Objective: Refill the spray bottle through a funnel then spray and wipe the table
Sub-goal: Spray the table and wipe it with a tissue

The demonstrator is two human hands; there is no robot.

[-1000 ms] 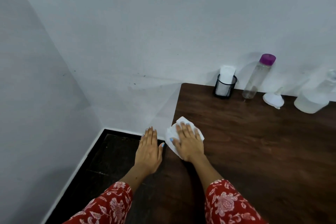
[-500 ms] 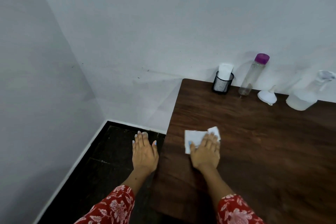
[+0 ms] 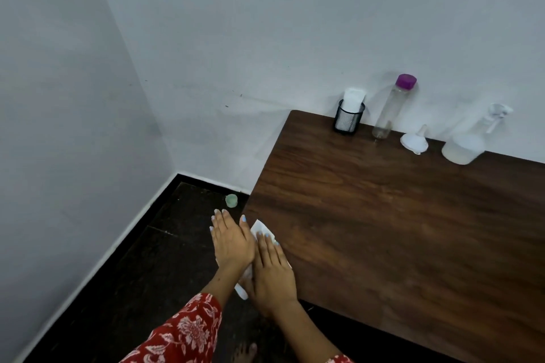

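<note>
A white tissue (image 3: 260, 227) lies at the left edge of the dark wooden table (image 3: 398, 230), partly hanging over it. My right hand (image 3: 272, 271) presses flat on the tissue. My left hand (image 3: 231, 242) is flat with fingers out, just off the table's left edge, touching my right hand and covering part of the tissue. The clear spray bottle (image 3: 466, 144) with liquid stands at the back by the wall. A white funnel (image 3: 414, 141) lies to its left, beside a clear bottle with a purple cap (image 3: 389, 109).
A black mesh holder (image 3: 348, 118) with white tissues stands at the table's back left corner. A small green cap (image 3: 231, 200) lies on the dark floor near the table edge. White walls close in at the back and left. My bare foot (image 3: 244, 352) shows below.
My right hand slid the tissue from further in on the table back to the left edge, meeting my left hand. My view has shifted too.
</note>
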